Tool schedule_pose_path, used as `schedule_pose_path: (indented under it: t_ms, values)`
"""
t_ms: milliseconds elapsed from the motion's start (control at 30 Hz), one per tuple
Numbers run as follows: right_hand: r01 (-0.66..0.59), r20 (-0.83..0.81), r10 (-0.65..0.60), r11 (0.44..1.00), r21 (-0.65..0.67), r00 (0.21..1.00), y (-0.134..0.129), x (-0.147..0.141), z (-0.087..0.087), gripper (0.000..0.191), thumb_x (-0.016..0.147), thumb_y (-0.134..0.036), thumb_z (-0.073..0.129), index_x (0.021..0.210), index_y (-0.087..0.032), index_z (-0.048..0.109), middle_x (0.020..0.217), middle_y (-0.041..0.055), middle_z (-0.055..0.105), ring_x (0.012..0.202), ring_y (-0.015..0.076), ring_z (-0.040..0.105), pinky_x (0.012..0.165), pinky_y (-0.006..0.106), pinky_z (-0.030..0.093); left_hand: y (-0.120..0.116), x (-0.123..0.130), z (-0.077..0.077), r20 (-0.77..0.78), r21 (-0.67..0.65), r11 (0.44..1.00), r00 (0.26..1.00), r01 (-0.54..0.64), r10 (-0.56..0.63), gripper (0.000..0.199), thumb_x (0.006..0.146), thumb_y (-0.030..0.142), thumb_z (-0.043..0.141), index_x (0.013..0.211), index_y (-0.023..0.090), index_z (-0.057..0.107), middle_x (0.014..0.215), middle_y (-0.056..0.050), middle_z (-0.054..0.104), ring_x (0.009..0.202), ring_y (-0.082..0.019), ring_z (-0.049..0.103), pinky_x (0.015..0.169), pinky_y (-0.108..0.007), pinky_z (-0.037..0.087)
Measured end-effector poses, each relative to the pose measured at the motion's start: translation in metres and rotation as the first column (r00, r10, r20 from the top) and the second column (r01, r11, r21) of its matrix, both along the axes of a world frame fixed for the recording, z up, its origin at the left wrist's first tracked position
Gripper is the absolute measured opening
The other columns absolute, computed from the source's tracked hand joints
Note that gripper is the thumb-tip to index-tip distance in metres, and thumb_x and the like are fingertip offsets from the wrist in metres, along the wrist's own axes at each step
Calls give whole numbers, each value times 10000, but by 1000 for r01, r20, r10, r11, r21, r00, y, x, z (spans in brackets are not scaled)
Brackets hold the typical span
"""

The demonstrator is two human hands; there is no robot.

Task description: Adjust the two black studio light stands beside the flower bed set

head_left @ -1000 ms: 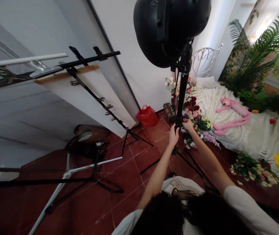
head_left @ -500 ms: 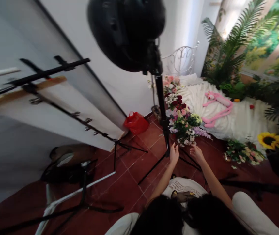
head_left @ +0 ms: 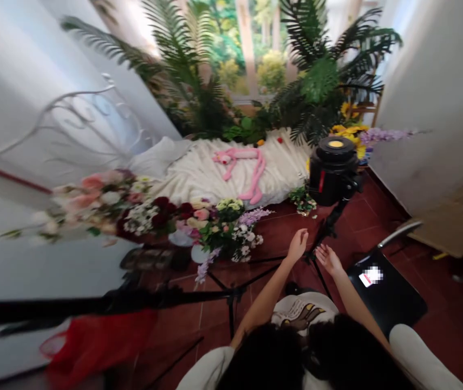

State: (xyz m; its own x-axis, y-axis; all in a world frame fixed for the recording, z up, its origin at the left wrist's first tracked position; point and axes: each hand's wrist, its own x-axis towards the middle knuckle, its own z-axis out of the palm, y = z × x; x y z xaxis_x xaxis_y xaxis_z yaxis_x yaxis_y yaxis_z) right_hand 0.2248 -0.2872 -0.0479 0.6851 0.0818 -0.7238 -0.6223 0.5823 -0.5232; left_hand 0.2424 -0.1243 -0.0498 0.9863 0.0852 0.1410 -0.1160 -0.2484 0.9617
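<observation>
While flowers [head_left: 215, 225] line the near edge of the pale cloth [head_left: 182, 187] under a pink toy [head_left: 241, 154], a black pole [head_left: 166, 298] with spread legs blocks the floor left of the person, above a blurred red bag [head_left: 97, 344]. The black lamp [head_left: 332, 173] stands beyond the hands, its stand [head_left: 330, 223] just past the fingertips; left hand [head_left: 297, 247] and right hand [head_left: 329, 261] are both empty, fingers loosely curled. Versus 1.0 s ago: both hands off the first lamp's pole, view swung right.
</observation>
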Motion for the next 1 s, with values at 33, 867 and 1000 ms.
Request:
schedule_pose_path:
  t_ms: [33,867,1000]
  values:
    - [45,-24,-43,996,83,999,-9,2,3,203,922,-275,411,888,-188,592,773,47,710,726,128,700,676,242,581,-11,11,2,27,6,998,998,65,-65,369,898,422,421,1159,185,527,1168,-103,607,1092,-180,576,1001,-393,418]
    - [402,608,453,473,-784,652,-30,44,79,441,696,-372,688,1062,-176,540,995,99,642,907,213,610,831,363,498,-69,60,21,46,184,954,968,236,-249,334,870,301,485,1178,174,519,1187,-112,607,1105,-216,575,956,-359,444]
    - [342,567,431,494,-799,702,-22,63,67,340,677,-395,671,925,-167,621,891,78,688,816,218,641,769,352,514,-69,59,23,29,199,954,971,226,-236,338,864,253,484,1194,179,508,1167,-111,617,1097,-213,585,945,-352,452]
